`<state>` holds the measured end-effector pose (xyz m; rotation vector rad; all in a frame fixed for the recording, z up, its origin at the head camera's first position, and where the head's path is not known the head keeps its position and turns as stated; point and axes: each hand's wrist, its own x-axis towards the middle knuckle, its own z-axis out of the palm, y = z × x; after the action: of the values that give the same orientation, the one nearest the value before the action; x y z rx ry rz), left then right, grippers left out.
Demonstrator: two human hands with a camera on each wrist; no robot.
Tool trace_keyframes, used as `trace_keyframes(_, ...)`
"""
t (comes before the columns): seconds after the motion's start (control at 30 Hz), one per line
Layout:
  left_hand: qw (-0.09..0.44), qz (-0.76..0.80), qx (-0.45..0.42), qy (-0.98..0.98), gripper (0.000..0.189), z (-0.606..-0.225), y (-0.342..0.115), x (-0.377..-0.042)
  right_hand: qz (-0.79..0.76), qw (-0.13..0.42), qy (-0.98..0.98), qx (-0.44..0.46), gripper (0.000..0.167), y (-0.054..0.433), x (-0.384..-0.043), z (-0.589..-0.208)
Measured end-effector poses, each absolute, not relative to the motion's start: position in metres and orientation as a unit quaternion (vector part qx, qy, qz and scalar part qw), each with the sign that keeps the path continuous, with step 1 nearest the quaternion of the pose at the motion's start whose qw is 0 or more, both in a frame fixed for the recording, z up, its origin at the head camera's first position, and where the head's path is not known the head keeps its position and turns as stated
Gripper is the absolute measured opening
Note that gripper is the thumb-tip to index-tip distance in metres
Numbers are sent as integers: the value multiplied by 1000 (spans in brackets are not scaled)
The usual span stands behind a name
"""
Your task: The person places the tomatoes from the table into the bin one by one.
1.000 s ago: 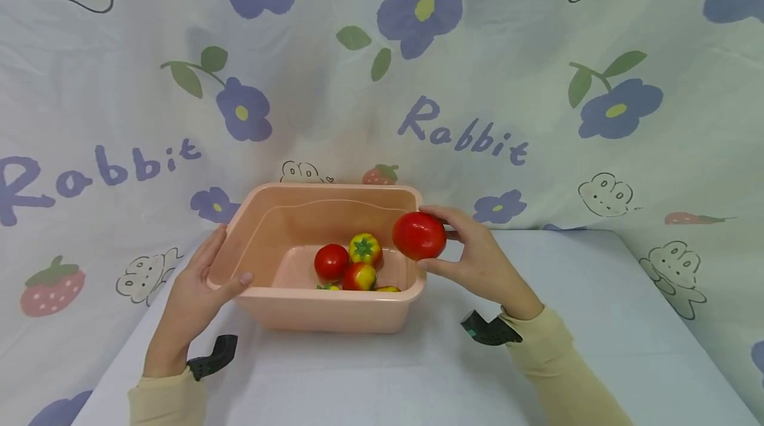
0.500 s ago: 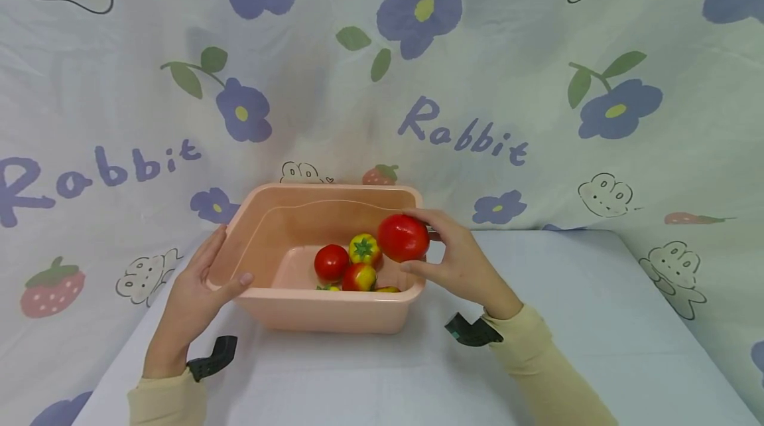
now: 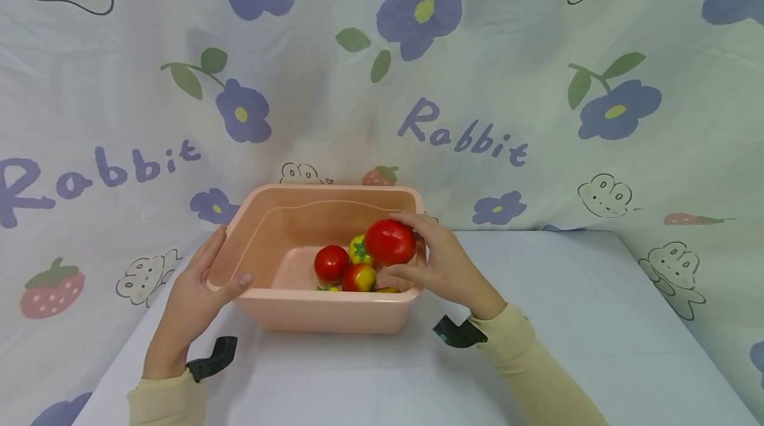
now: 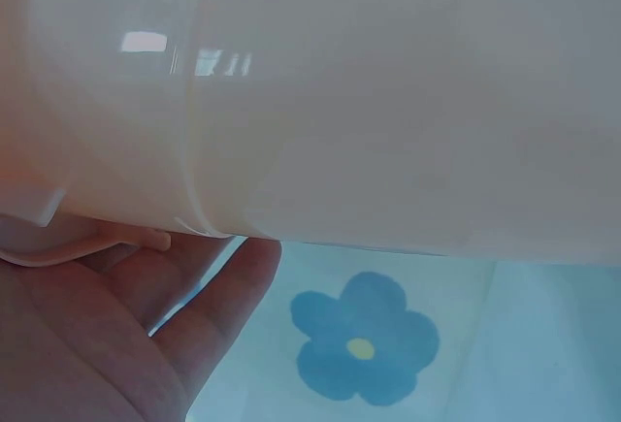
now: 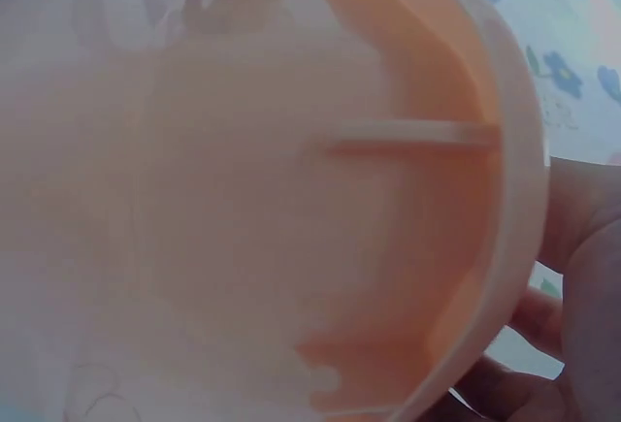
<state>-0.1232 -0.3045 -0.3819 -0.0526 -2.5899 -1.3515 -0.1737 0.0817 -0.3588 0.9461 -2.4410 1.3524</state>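
Note:
In the head view, a pink plastic tub (image 3: 322, 312) stands tilted toward me on the table. My left hand (image 3: 193, 293) grips its left end, thumb over the front corner and fingers along the outside; the left wrist view shows those fingers against the tub wall (image 4: 388, 102). My right hand (image 3: 444, 263) holds a large, glossy red tomato (image 3: 390, 242) between thumb and fingers above the tub's right end. Inside lie a smaller red tomato (image 3: 331, 263), a yellow tomato-like fruit (image 3: 358, 250) with a green calyx, partly covered, and a red-and-yellow one (image 3: 359, 277). The right wrist view shows the tub's outside (image 5: 291, 199).
A white-covered table (image 3: 567, 346) carries the tub and extends to its right. Behind rises a cloth backdrop (image 3: 334, 114) with purple flowers and rabbits. Black wrist cameras sit at the left (image 3: 213, 357) and right (image 3: 459, 333) wrists. More fruit is half hidden behind the tub's front rim.
My right hand has carried the large red tomato left and slightly down, from the tub's right edge to over its inside, now partly covering the yellow fruit. My left hand and the tub stay put.

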Motion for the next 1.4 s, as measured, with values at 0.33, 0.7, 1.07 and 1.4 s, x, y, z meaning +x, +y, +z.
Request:
trace_keyframes(0.33, 113, -457, -23, -882, 95, -383, -306, -124, 462, 84, -825, 316, 74, 77, -177, -361)
trace_keyframes(0.7, 110, -459, -18, -881, 95, -382, -305, -124, 456, 81, -829, 313, 74, 77, -176, -360)
trace_keyframes(1.07, 114, -457, -21, -882, 95, -381, -303, -123, 444, 80, -841, 298, 72, 79, -174, -358)
trace_keyframes(1.4, 111, -449, -9, -887, 96, -382, -303, -124, 435, 99, -842, 304, 72, 89, -173, -358)
